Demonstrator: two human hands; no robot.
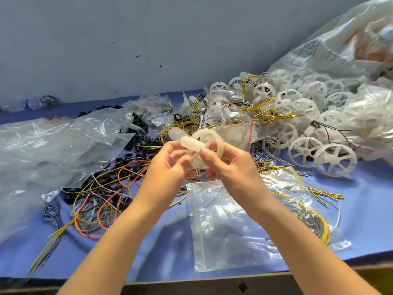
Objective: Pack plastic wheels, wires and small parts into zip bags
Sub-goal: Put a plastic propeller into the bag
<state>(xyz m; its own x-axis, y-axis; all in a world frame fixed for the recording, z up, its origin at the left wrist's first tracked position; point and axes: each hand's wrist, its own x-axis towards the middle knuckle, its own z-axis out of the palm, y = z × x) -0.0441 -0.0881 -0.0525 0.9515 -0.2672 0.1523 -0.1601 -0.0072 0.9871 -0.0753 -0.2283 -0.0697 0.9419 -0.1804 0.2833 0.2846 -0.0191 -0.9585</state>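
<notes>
Left hand (168, 165) and right hand (230, 165) grip a wheel (213, 136) above a flat zip bag (229, 233).

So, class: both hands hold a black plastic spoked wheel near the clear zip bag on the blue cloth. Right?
No: the head view shows the left hand and right hand holding a translucent white plastic spoked wheel, not black; the rest stands.

zip bag (229, 231) lies before wheel pile (297, 116), wire tangle (102, 194) to its left.
</notes>
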